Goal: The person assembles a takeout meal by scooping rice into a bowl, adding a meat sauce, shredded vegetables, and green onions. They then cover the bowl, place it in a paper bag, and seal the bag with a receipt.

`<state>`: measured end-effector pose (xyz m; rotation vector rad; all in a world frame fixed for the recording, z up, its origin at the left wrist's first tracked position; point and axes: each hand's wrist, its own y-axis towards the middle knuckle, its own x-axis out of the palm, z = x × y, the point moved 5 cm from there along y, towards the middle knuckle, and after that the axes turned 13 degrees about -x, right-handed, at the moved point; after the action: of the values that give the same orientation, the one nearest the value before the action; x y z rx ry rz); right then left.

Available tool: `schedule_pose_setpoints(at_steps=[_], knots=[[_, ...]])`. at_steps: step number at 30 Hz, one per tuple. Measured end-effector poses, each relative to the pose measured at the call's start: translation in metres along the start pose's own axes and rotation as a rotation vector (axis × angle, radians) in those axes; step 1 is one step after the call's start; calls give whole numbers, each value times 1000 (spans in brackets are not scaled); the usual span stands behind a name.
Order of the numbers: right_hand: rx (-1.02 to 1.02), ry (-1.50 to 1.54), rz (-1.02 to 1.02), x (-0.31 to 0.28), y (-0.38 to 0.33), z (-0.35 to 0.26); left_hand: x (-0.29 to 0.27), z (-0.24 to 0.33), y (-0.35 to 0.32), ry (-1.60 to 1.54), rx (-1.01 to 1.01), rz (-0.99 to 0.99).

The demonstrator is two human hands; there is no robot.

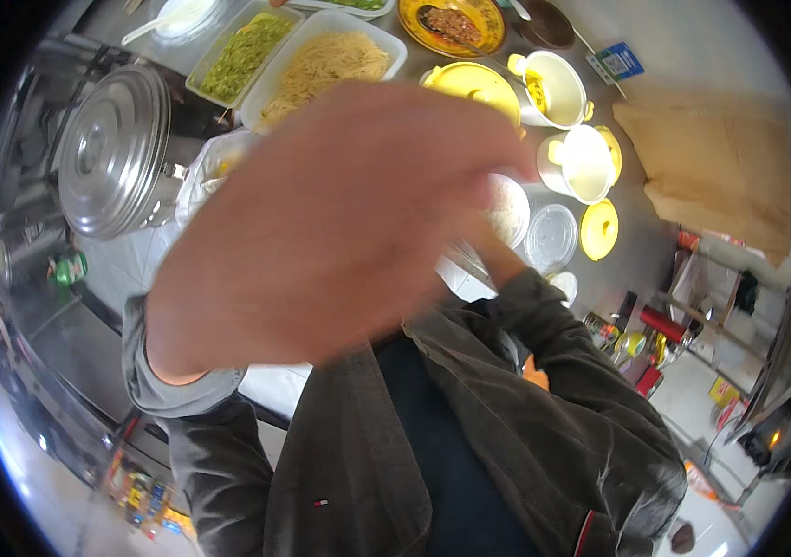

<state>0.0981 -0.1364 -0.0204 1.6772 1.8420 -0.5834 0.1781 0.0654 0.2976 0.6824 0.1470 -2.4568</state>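
A blurred left hand (321, 232) is raised close before the camera, fingers (451, 139) spread and released, pointing up-right, hiding much of the surface (683, 56) where trays of noodles (326, 65) and chopped greens (242, 54), yellow-lidded pots (581, 162) and a steel pot lid (112, 148) are seen; the right hand's state cannot be told.

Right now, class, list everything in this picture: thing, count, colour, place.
Steel pot lid: one, silver, left.
Tray of green vegetables: one, white, top left.
Tray of noodles: one, white, top middle.
Yellow dish with brown food: one, top.
Lidless pots: two, white with yellow handles, upper right.
Yellow lids: at least two, among the pots.
Clear lid: one, right of centre.
Green can: one, left.
Left hand: blurred, close to the camera, grip unclear.
Right hand: hidden behind it; dark sleeve visible.
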Motion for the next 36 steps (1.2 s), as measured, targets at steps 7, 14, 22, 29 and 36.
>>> schedule_pose_setpoints(at_steps=[7, 14, 22, 29, 36], knots=[[225, -566, 18, 54, 35, 38, 30, 61, 26, 336, 98, -153], [356, 21, -71, 14, 13, 6, 32, 73, 24, 426, 68, -134], [228, 645, -274, -93, 23, -72, 6, 97, -17, 364, -123, 54], [7, 34, -120, -204, 150, -5, -29, -8, -85, -560, -837, 354], [338, -209, -459, -190, 238, 35, 91, -168, -128, -890, -993, 421]])
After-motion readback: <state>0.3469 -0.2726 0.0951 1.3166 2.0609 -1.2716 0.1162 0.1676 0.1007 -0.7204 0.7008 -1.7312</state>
